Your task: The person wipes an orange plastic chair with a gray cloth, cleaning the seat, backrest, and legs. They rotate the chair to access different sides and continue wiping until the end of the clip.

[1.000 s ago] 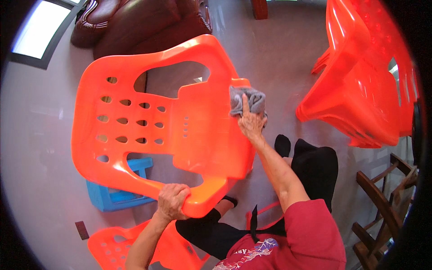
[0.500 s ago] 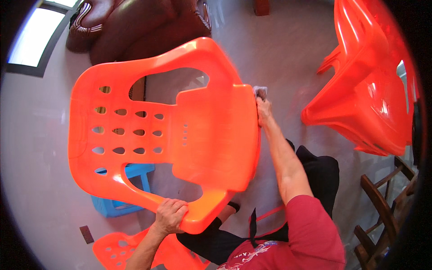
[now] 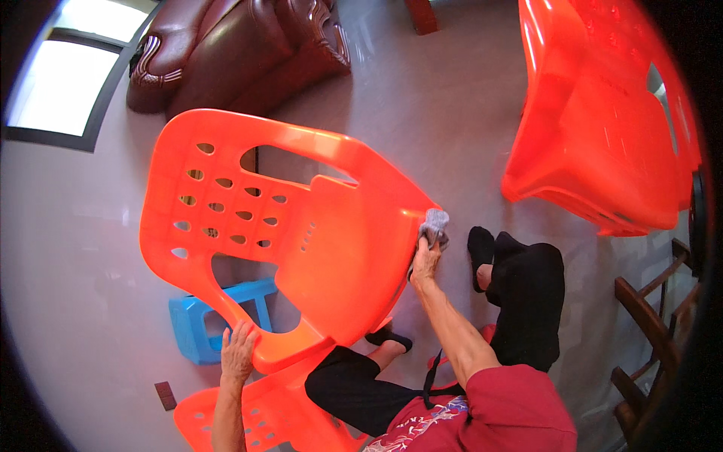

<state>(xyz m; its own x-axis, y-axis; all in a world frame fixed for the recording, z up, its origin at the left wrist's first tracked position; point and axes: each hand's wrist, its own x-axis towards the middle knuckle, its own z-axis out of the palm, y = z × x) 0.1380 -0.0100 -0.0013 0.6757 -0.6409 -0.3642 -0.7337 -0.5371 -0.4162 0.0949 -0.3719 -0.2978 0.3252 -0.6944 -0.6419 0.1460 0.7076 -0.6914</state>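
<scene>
An orange plastic armchair [image 3: 343,256] is tilted in front of me, its back with drop-shaped holes toward the left and its seat toward my right arm. My right hand [image 3: 426,260] is closed on a crumpled grey cloth [image 3: 434,224], which touches the seat's front edge near a corner. At the near armrest, my left hand [image 3: 239,351] lies against the outer edge with its fingers stretched out. The far armrest is untouched.
A blue plastic stool [image 3: 192,331] lies beyond my left hand. Below is another orange chair [image 3: 263,410]. More orange chairs [image 3: 595,128] stand at right, above dark wooden furniture [image 3: 644,316]. A brown leather sofa [image 3: 248,56] sits at the back.
The armchair has turned clockwise. My right hand and the cloth have moved down along the seat's front edge. My left hand has shifted left and loosened from its grip on the armrest.
</scene>
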